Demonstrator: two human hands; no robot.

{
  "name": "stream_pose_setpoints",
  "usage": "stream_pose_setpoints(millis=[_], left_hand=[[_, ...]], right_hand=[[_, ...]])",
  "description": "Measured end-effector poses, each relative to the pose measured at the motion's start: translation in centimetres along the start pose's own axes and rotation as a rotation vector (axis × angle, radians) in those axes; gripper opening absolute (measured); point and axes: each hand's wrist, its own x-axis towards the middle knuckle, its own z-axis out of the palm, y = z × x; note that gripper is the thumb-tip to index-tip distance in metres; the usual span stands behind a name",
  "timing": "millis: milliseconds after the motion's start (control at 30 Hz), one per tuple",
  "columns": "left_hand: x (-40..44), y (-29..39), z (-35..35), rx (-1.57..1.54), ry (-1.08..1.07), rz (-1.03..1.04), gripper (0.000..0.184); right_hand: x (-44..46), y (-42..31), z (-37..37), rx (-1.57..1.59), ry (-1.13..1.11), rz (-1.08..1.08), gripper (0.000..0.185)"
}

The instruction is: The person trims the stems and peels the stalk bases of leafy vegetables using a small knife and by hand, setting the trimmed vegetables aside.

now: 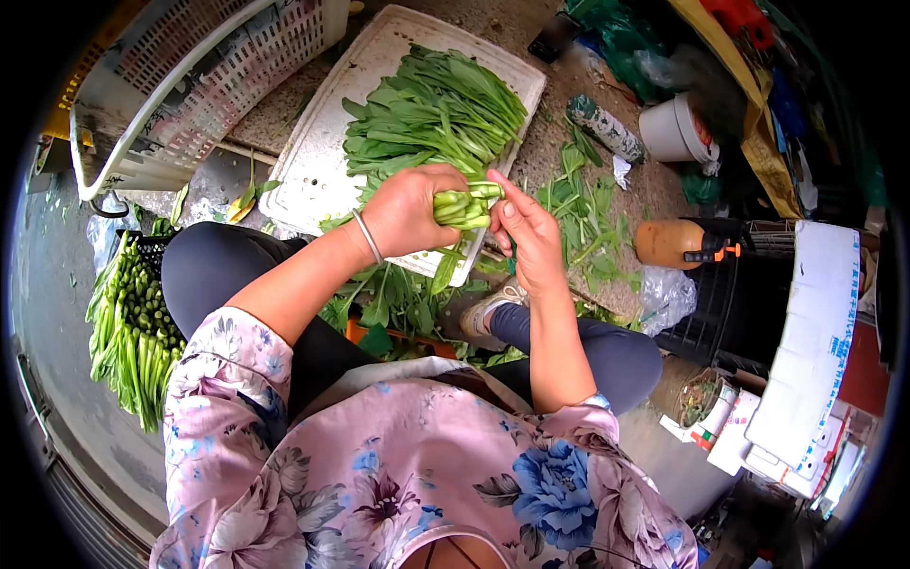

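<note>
My left hand (pixel 409 211), with a bangle at the wrist, is closed around a bunch of leafy green stems (pixel 461 207), cut ends facing right. At those ends is my right hand (pixel 527 235), its thumb and fingers curled in; a small dark green sliver shows under them, too hidden to name. Beneath and beyond both hands, a pile of leafy greens (pixel 431 114) lies on a white plastic tray (pixel 318 142), leaves pointing up and left.
A white perforated basket (pixel 204 104) stands at upper left. Bundled greens (pixel 137 332) sit in a dark crate by my left knee. Loose leaves (pixel 583 209) litter the ground at right, near a white bucket (pixel 675 131), an orange spray bottle (pixel 666 244) and a white foam box (pixel 806 332).
</note>
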Motion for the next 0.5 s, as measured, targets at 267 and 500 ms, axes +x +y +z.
stream_pose_setpoints(millis=[267,500], left_hand=[[0.2,0.0,-0.5,-0.094,-0.170,-0.091,0.033],[0.2,-0.6,-0.6,-0.161,-0.290,-0.162,0.033]], right_hand=[[0.0,1.3,-0.6,0.038,-0.009,-0.005,0.035],[-0.1,2.0,-1.5,-0.004,-0.071,0.035,0.029]])
